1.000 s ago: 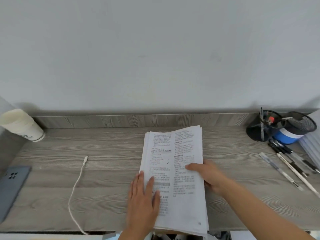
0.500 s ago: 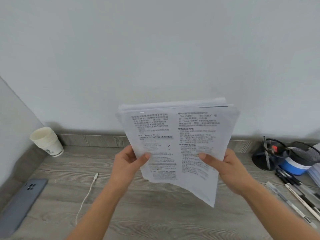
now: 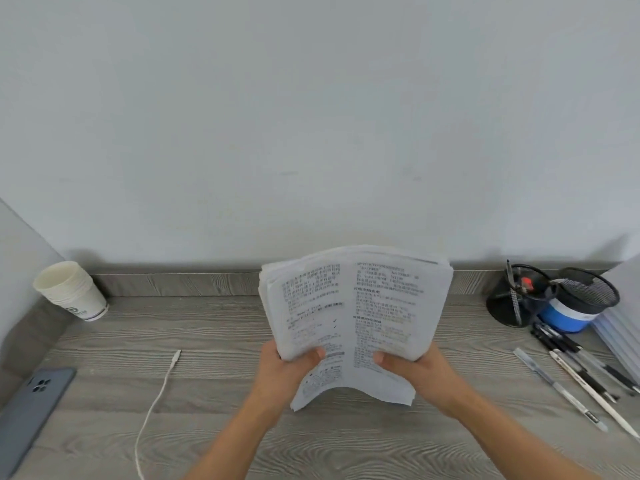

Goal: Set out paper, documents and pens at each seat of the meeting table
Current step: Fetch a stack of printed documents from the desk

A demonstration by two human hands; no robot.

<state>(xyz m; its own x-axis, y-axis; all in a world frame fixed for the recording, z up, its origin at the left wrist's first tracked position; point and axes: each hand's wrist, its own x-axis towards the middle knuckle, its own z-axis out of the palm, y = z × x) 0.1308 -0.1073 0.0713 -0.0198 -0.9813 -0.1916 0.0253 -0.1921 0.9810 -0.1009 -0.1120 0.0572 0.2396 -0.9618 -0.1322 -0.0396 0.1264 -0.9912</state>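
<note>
A grey wood-grain desk (image 3: 221,327) stands against a pale wall. Far left of the stack of printed documents (image 3: 353,306), a grey phone (image 3: 33,407) lies face down. Behind the phone stands a stack of white paper cups (image 3: 71,292). Closer on the documents' left, a white cable (image 3: 156,403) trails over the wood.

The documents are held mid-desk, tilted toward the camera with their lower edge bowed. Whether that edge touches the desk cannot be told. The left hand (image 3: 285,370) grasps their lower left, thumb on the front page and fingers curled behind. The right hand (image 3: 420,372) grasps the lower right in the same way.

Right of the documents stand a black mesh pen pot (image 3: 519,299) and a second mesh pot (image 3: 585,296). Loose pens (image 3: 581,372) lie in front of the pots.
</note>
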